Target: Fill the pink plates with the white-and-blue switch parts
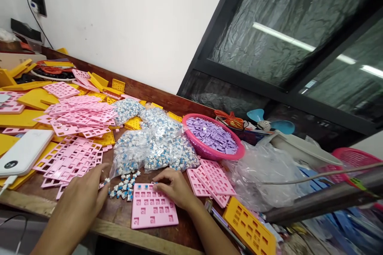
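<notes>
Right now the right hand (175,188) rests curled on the top edge of a square pink plastic plate (153,206) punched with rows of small square holes; whether its fingertips pinch anything I cannot tell. Just left, loose blue-and-white switches (123,186) lie scattered on the wood. The left hand (82,199) lies flat, fingers loosely spread, beside them, gripping nothing.

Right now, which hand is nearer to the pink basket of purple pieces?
The right hand. It rests on the top edge of the pink plate, below and left of the pink basket. The left hand lies farther left, beside the loose switches.
</notes>
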`<action>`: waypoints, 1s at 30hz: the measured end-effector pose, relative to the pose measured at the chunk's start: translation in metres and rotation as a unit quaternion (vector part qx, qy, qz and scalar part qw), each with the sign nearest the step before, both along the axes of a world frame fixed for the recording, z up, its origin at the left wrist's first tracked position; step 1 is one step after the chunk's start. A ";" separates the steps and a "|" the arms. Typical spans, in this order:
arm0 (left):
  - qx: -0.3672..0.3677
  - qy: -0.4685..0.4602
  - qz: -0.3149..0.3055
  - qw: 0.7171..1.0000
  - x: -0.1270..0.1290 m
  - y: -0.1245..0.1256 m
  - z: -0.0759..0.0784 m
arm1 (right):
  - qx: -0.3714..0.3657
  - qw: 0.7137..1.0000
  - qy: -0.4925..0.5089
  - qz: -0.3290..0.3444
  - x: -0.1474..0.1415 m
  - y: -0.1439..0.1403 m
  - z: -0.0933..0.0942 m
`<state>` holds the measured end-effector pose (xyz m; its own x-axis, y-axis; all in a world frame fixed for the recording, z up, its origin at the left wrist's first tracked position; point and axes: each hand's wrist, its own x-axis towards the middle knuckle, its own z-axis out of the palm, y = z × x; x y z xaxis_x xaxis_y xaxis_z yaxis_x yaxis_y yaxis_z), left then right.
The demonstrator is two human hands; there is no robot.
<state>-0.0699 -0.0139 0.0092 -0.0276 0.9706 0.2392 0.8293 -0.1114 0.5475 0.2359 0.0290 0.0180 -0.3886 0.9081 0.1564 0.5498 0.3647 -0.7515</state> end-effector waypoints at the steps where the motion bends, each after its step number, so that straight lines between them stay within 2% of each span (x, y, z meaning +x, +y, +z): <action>1: 0.006 -0.018 -0.018 1.000 0.002 -0.005 0.003 | 0.015 1.000 -0.002 0.005 -0.003 -0.001 -0.001; 5: -0.019 -0.098 -0.158 0.982 0.026 -0.016 0.019 | 0.051 0.999 -0.010 0.016 -0.011 -0.002 -0.011; 8: -0.072 -0.104 -0.219 0.967 0.050 -0.013 0.026 | 0.068 0.998 -0.012 0.008 -0.011 -0.003 -0.016; 12: -0.126 -0.076 -0.207 0.967 0.067 -0.005 0.022 | 0.079 0.996 -0.027 -0.009 -0.010 -0.004 -0.019; 18: -0.122 -0.048 -0.228 0.965 0.069 0.002 0.018 | 0.055 0.998 0.021 -0.035 -0.015 -0.003 -0.024; 22: -0.107 -0.012 -0.241 0.965 0.073 0.003 0.015 | 0.031 0.999 0.003 0.015 -0.010 -0.003 -0.014; 25: -0.113 -0.007 -0.222 0.968 0.076 0.004 0.016 | 0.025 0.998 -0.014 0.054 -0.005 -0.004 -0.006; 30: -0.146 -0.004 -0.208 0.967 0.080 0.005 0.020 | 0.043 0.998 -0.037 0.035 -0.006 -0.006 -0.008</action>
<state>0.0100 -0.0085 0.0291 0.3795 0.9241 -0.0450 0.7416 -0.2748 0.6120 0.2298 0.0225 0.0098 -0.4632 0.8631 0.2011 0.5735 0.4649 -0.6745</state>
